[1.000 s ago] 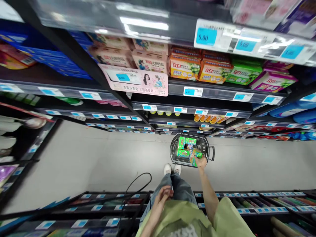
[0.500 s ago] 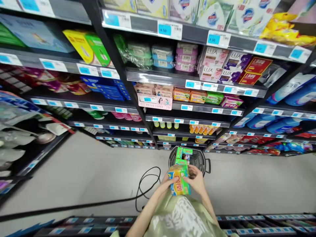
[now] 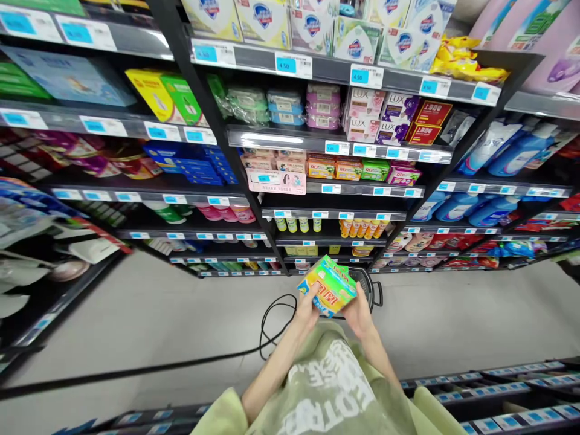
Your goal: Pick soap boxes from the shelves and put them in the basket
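Between my two hands is a green, yellow and blue soap box [image 3: 328, 289] with large red characters on its front, tilted at an angle. My left hand [image 3: 307, 307] grips its lower left side, thumb on the front face. The fingers of my right hand [image 3: 359, 311] close on its lower right edge, partly hidden behind it. Below and behind the box stands a black shopping basket [image 3: 366, 279] on the floor, with its handle at the right. The held box covers most of the basket's contents.
Ahead, shelves carry boxed soaps [image 3: 362, 112], small orange-and-green soap packs [image 3: 348, 167] and orange bottles [image 3: 362, 228]. Blue detergent bottles [image 3: 516, 154] stand at the right. A black cable [image 3: 181, 362] loops across the grey floor. Another shelf rack [image 3: 67, 296] borders the left.
The soap box has risen and turned in my hands, showing more of its green top, and now hides the green boxes seen in the basket. My view has shifted slightly.
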Demonstrator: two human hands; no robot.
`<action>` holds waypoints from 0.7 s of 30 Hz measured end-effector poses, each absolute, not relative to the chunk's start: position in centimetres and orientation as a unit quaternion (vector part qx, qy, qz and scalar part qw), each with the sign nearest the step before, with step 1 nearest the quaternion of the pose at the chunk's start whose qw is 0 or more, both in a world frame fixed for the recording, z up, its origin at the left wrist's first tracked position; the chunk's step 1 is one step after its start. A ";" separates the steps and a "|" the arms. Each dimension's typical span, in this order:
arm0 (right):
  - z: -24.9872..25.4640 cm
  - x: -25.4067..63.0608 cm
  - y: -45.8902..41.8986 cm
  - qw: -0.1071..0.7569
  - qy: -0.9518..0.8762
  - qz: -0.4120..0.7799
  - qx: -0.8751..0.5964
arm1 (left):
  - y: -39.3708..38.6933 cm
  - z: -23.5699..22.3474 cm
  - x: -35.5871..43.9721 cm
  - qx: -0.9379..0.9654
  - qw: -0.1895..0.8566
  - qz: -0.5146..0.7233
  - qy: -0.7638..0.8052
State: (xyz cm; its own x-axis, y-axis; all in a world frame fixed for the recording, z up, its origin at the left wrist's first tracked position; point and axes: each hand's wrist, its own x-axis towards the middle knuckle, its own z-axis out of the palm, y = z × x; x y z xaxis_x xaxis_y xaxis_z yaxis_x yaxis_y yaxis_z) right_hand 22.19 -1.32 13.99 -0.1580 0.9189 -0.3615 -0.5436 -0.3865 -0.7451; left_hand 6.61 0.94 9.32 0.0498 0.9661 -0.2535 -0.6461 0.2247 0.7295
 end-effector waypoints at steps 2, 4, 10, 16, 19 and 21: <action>14.4 21.9 -1.9 0.459 -0.200 0.785 -0.365 | 1.2 10.0 6.5 0.252 0.663 0.603 0.364; 15.0 21.6 -2.2 0.450 -0.198 0.801 -0.341 | 1.4 10.6 6.1 0.299 0.639 0.609 0.362; 16.3 20.4 -3.3 0.499 -0.177 0.782 -0.328 | 1.9 13.2 4.5 0.454 0.578 0.592 0.330; 16.3 20.6 -2.4 0.576 -0.245 0.671 -0.398 | 1.9 14.5 4.0 0.430 0.586 0.599 0.334; 15.5 21.3 -1.5 0.613 -0.323 0.557 -0.458 | 1.2 13.9 3.7 0.398 0.631 0.583 0.323; 14.7 21.5 -1.1 0.623 -0.348 0.507 -0.483 | 0.6 13.4 3.5 0.383 0.648 0.574 0.321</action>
State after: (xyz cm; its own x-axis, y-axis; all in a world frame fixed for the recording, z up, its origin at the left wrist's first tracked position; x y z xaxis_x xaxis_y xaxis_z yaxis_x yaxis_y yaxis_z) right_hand 21.54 -1.09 14.69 0.2441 0.9681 -0.0569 -0.2956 0.0184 -0.9551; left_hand 3.55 0.65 13.40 0.1343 0.9907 0.0234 -0.4986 0.0472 0.8656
